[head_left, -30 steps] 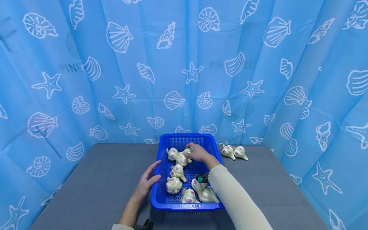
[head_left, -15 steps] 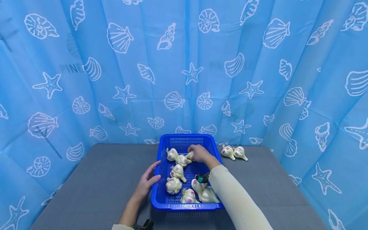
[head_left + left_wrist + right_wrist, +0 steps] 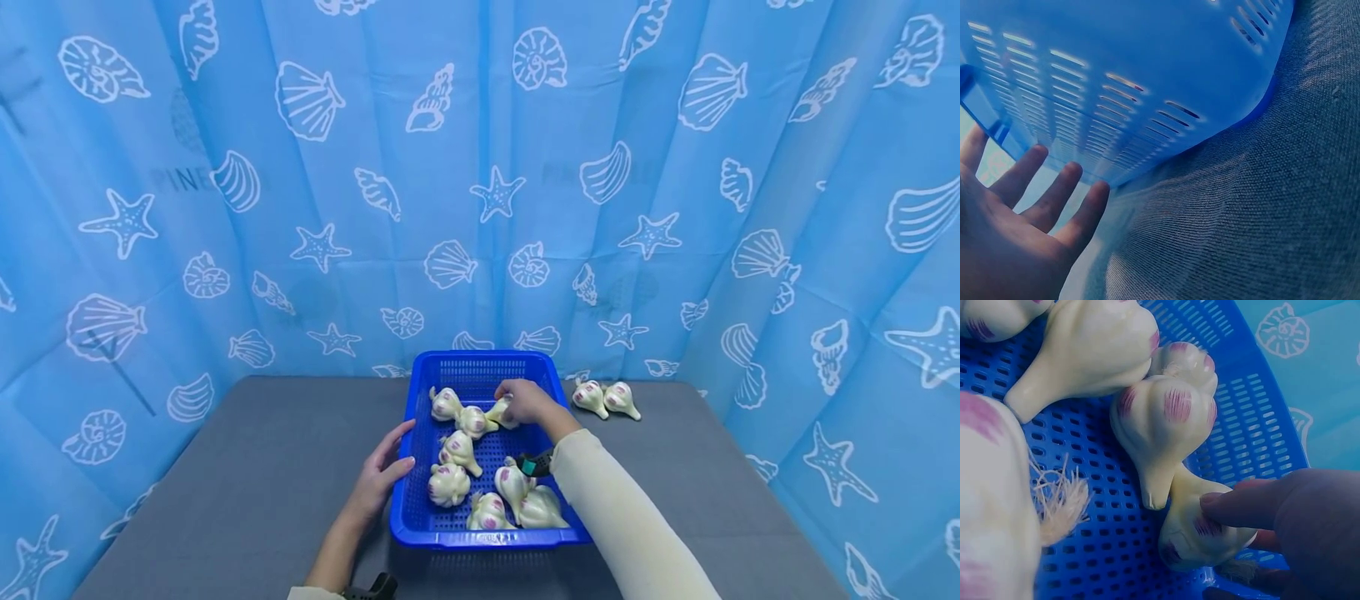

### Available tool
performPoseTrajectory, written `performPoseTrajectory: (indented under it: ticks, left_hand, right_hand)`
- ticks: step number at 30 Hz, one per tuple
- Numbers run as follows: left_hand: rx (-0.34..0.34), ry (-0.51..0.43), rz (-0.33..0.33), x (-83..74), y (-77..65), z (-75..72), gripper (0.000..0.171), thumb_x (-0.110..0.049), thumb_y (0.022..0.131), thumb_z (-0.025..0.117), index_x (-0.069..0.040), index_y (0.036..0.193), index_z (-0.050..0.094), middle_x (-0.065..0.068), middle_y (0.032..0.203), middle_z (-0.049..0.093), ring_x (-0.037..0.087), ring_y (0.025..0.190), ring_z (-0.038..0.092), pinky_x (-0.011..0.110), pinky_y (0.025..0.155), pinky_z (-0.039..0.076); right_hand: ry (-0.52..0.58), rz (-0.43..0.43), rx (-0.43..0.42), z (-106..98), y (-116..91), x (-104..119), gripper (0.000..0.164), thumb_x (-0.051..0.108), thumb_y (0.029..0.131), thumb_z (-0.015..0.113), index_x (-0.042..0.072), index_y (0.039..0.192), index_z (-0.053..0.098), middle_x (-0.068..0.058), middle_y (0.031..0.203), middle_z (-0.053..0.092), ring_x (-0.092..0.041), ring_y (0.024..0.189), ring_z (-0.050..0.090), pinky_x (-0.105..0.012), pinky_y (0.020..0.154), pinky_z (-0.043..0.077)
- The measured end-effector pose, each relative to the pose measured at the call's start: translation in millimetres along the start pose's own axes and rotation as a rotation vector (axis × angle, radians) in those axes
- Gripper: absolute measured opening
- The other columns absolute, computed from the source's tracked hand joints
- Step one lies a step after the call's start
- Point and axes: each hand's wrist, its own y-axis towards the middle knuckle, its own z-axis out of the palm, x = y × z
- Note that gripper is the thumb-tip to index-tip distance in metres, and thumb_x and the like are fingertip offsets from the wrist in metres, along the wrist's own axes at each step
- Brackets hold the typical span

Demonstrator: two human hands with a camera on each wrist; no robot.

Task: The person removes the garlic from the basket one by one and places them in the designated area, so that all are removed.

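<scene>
My right hand (image 3: 529, 402) reaches into a blue plastic basket (image 3: 487, 538) and holds a garlic bulb (image 3: 501, 412) near its far right part. In the right wrist view, the thumb and fingers lie around this garlic bulb (image 3: 1194, 528), whose stem end meets a neighbouring garlic bulb (image 3: 1166, 425). My left hand (image 3: 381, 473) rests against the basket's left side, fingertips at the rim. Seen from the left wrist, the fingers of the left hand (image 3: 1029, 219) are spread and lightly bent along the slotted wall (image 3: 1097, 106). Several more white garlic bulbs with purple patches (image 3: 449, 485) lie in the basket.
Two garlic bulbs (image 3: 605, 398) lie together on the grey tabletop (image 3: 285, 467), right of the basket. A blue curtain with white shells and starfish (image 3: 450, 208) hangs behind the table and along both sides.
My right hand has drawn the held garlic bulb slightly right and nearer, away from the bulbs at the far left. The left hand stays at the basket's side.
</scene>
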Motion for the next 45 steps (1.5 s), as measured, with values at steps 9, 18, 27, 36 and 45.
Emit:
performPoseTrajectory:
  ticks: [9,18,27,36,45]
  left_hand:
    - [-0.003,0.018,-0.027,1.0,-0.6,-0.9,0.054,-0.013,0.097,0.053,-0.011,0.149,0.038,0.026,0.146,0.038,0.045,0.126,0.045,0.051,0.094,0.046]
    - [-0.008,0.003,-0.031,-0.4,-0.6,0.0,0.054,-0.011,0.097,0.053,-0.012,0.149,0.039,0.025,0.146,0.039,0.044,0.126,0.045,0.053,0.094,0.046]
    - [-0.020,0.007,-0.024,1.0,-0.6,0.5,0.054,-0.010,0.096,0.053,-0.012,0.148,0.040,0.026,0.145,0.039,0.045,0.125,0.045,0.053,0.094,0.046]
    - [-0.023,-0.013,-0.023,1.8,0.0,0.0,0.055,-0.008,0.095,0.053,-0.010,0.148,0.039,0.027,0.144,0.039,0.044,0.124,0.046,0.048,0.093,0.047]
    - [-0.009,0.010,-0.019,-0.4,-1.6,0.3,0.054,-0.011,0.097,0.052,-0.011,0.149,0.038,0.028,0.146,0.037,0.047,0.126,0.044,0.053,0.094,0.046]
  right_hand:
    - [0.009,0.019,0.035,3.7,1.6,-1.7,0.040,0.006,0.083,0.070,0.005,0.122,0.062,-0.014,0.120,0.062,-0.027,0.104,0.057,-0.043,0.087,0.047]
    - [-0.040,-0.014,0.000,-2.8,-1.2,-3.8,0.041,0.012,0.082,0.074,0.004,0.121,0.062,-0.014,0.117,0.064,-0.030,0.106,0.059,-0.045,0.090,0.047]
    - [-0.044,-0.041,-0.030,-21.4,-8.0,3.6,0.045,0.017,0.086,0.074,0.003,0.126,0.060,-0.013,0.116,0.065,-0.028,0.102,0.061,-0.043,0.085,0.049]
    - [-0.069,-0.088,-0.064,-37.0,-16.1,3.5,0.047,0.021,0.086,0.075,0.003,0.127,0.060,-0.013,0.117,0.064,-0.028,0.101,0.060,-0.044,0.084,0.049]
    - [-0.006,-0.124,-0.099,-52.4,-38.2,5.2,0.048,0.022,0.088,0.073,0.003,0.130,0.057,-0.017,0.125,0.060,-0.035,0.114,0.055,-0.049,0.090,0.046]
